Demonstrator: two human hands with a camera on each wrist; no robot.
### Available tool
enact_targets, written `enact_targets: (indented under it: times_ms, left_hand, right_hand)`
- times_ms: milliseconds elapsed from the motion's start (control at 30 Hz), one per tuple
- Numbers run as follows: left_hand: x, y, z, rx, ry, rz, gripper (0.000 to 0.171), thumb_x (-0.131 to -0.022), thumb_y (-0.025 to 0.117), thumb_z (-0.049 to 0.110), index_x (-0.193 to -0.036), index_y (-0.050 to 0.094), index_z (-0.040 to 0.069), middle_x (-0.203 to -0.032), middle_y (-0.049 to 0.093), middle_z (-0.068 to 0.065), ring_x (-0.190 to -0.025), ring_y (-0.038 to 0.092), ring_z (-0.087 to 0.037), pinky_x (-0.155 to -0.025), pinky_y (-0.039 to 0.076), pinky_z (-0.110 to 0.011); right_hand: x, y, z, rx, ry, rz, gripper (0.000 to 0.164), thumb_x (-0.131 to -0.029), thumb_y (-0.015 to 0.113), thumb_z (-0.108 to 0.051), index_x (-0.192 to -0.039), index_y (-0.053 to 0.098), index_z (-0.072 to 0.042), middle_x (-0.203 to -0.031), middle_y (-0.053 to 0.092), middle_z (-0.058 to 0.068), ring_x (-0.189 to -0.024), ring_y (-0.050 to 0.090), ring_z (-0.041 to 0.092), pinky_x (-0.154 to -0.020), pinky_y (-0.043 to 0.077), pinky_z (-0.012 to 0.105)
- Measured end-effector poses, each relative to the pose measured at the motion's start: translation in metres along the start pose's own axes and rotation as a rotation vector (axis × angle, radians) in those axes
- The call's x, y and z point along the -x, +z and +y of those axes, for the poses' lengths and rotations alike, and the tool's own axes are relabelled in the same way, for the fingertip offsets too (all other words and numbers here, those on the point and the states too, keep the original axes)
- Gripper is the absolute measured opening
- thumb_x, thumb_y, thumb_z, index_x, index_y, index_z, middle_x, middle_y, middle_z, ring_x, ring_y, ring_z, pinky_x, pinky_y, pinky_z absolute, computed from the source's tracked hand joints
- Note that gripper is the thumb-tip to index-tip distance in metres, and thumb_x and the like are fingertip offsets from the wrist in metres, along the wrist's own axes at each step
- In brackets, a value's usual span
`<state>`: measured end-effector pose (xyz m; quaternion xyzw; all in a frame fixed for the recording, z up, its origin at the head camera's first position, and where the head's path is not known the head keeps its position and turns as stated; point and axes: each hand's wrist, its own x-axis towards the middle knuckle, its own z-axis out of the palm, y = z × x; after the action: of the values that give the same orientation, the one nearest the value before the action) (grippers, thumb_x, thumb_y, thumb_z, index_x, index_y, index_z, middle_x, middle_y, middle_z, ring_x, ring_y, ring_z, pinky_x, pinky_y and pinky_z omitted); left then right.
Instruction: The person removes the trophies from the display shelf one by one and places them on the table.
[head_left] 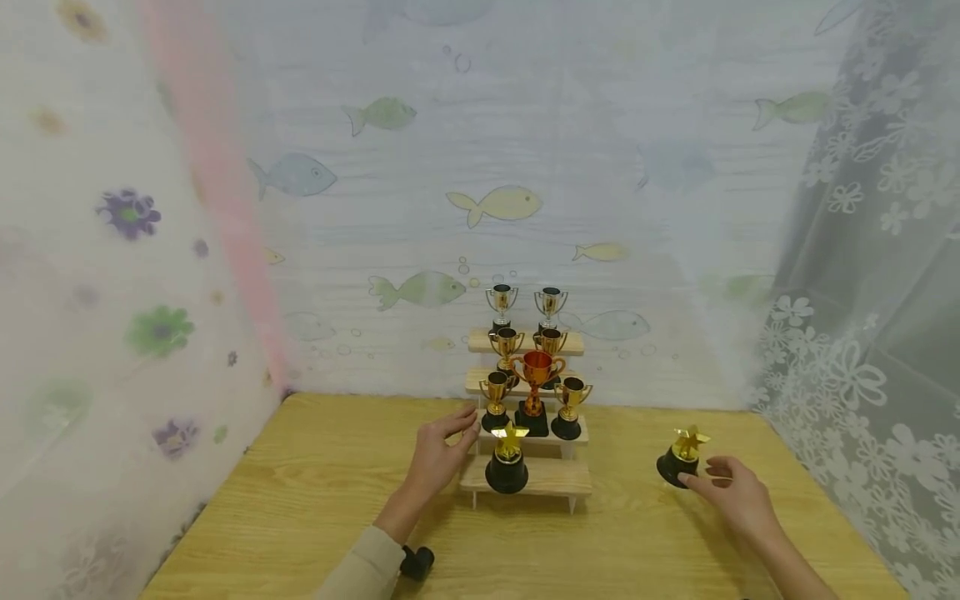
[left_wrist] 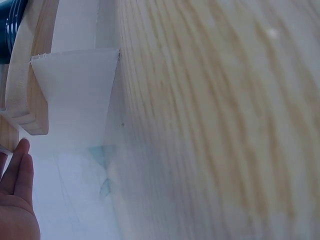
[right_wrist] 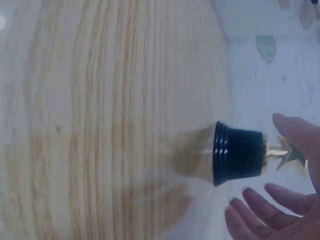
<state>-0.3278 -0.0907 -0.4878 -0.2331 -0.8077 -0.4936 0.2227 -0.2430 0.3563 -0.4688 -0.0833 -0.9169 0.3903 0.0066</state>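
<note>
My right hand (head_left: 738,500) is beside a gold star trophy (head_left: 678,458) with a black base, at the right of the table. In the right wrist view, thumb and fingers are spread on either side of that trophy, with gaps showing around its black base (right_wrist: 240,154). My left hand (head_left: 444,450) is at the left side of a stepped wooden display stand (head_left: 558,477), fingers fairly straight, fingertips right by a step's end. A second star trophy (head_left: 507,467) stands on the lowest step, at its left. Above it are small gold cups (head_left: 572,398) and a larger orange-red cup (head_left: 537,371).
Two more cups (head_left: 551,304) stand on the top step, near the fish-patterned curtain (head_left: 420,208) behind the table (head_left: 315,500). A small black object (head_left: 417,563) lies by the left sleeve. Lacy flowered fabric (head_left: 862,400) hangs along the right side.
</note>
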Motion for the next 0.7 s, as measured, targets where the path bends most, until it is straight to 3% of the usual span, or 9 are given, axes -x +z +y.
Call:
enact_targets:
  times_ms: [200, 367, 700]
  left_hand:
    - [-0.009, -0.002, 0.001, 0.023, 0.003, 0.003, 0.033, -0.102, 0.067, 0.019, -0.124, 0.071, -0.004, -0.135, 0.065, -0.018, -0.126, 0.062, -0.034, -0.098, 0.054, -0.050]
    - [-0.015, -0.005, 0.003, 0.030, -0.006, 0.017, 0.032, -0.101, 0.068, 0.019, -0.124, 0.072, -0.004, -0.134, 0.066, -0.013, -0.125, 0.063, -0.032, -0.099, 0.054, -0.048]
    - [-0.004, -0.001, -0.002, 0.027, -0.036, -0.013, 0.029, -0.101, 0.068, 0.017, -0.124, 0.073, 0.001, -0.134, 0.066, -0.014, -0.126, 0.062, -0.031, -0.098, 0.055, -0.047]
  right_hand:
    - [0.013, -0.002, -0.022, 0.059, -0.060, 0.063, 0.082, -0.098, 0.066, -0.050, -0.141, 0.043, 0.016, -0.137, 0.051, 0.039, -0.124, 0.052, 0.056, -0.090, 0.056, 0.055]
    - [0.022, 0.002, -0.046, 0.050, -0.136, 0.069, 0.082, -0.097, 0.068, -0.049, -0.142, 0.043, 0.015, -0.136, 0.054, 0.036, -0.123, 0.054, 0.053, -0.092, 0.054, 0.057]
    - [0.041, 0.031, -0.078, -0.082, -0.239, 0.022, 0.071, -0.097, 0.072, -0.040, -0.143, 0.048, 0.009, -0.138, 0.055, 0.032, -0.126, 0.054, 0.048, -0.104, 0.048, 0.058]
